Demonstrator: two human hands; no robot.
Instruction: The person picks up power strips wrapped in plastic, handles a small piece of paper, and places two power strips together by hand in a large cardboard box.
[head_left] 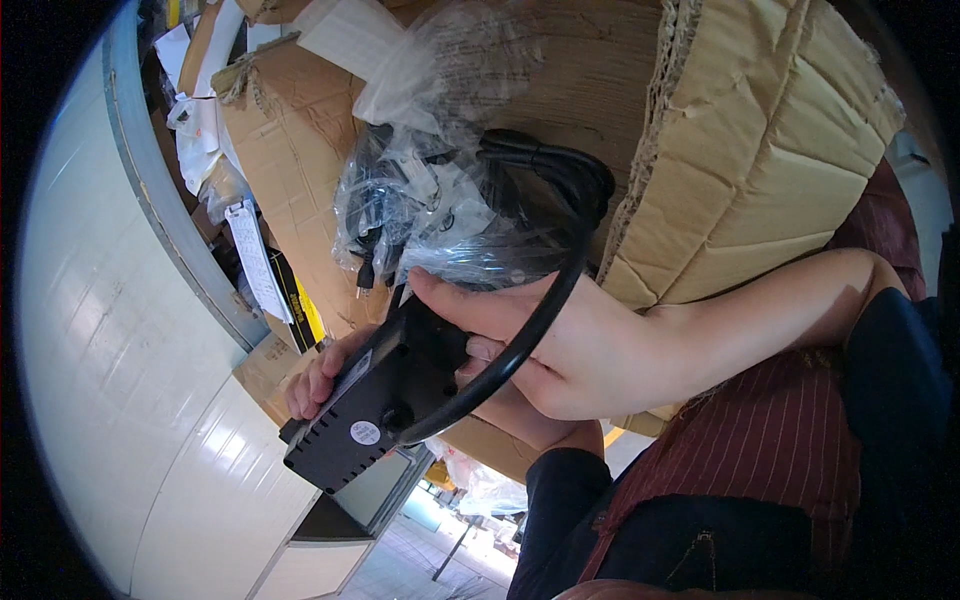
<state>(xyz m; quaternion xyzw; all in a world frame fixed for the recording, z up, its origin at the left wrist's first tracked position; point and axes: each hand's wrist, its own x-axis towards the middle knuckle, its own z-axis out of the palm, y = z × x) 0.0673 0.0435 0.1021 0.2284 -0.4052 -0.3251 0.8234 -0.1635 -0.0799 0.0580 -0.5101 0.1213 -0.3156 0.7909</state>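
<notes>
A black power adapter (pixel 385 385), a slotted plastic box with a small round white sticker, is held tilted above the cardboard box. My left hand (pixel 325 375) reaches beneath it, fingers curled over its far edge. My right hand (pixel 560 340) is closed on the adapter's nearer end, thumb along the top; part of the grip is hidden. A thick black cable (pixel 520 345) leaves the adapter, arches in front of my right wrist and runs to a bundled coil (pixel 550 160). Behind my hands, crumpled clear plastic bags (pixel 420 200) wrap more black cords, and a plug (pixel 366 272) sticks out.
The open cardboard box (pixel 755 150) has ragged flaps and surrounds the bags. Farther left are a white labelled strip (pixel 258 262), a yellow-and-black package (pixel 300 305) and a pale panel (pixel 120 350) with a metal edge. Tiled floor (pixel 440 560) shows below.
</notes>
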